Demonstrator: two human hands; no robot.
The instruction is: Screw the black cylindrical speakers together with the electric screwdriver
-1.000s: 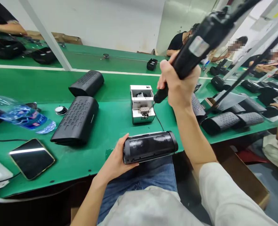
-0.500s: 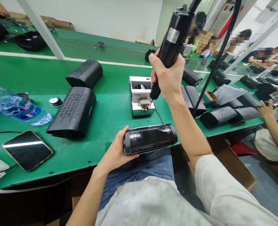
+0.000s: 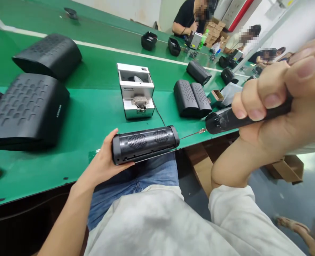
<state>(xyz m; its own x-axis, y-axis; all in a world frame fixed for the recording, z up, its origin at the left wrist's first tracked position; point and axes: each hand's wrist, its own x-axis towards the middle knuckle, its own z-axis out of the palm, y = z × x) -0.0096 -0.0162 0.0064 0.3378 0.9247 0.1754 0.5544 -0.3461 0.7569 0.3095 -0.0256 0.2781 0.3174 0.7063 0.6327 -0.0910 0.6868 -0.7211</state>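
My left hand (image 3: 101,164) grips the left end of a black speaker housing (image 3: 146,143) at the table's front edge. Two round perforated grilles show on its upper face. My right hand (image 3: 277,89) is wrapped round a black electric screwdriver (image 3: 222,120), held nearly level at the right. Its thin bit points left and its tip is at the housing's right end; whether it touches is hard to tell. Behind the housing stands a silver screw feeder (image 3: 138,93) with an open top tray.
Two large black speaker shells (image 3: 29,110) lie on the green table (image 3: 93,124) at left. More shells (image 3: 192,97) lie right of the feeder. Co-workers (image 3: 192,17) sit across the table. Cardboard boxes (image 3: 287,169) stand on the floor at right.
My right hand has swung the screwdriver from upright at the screw feeder to nearly level at the housing's right end. My left hand still holds the housing. The view has shifted right.
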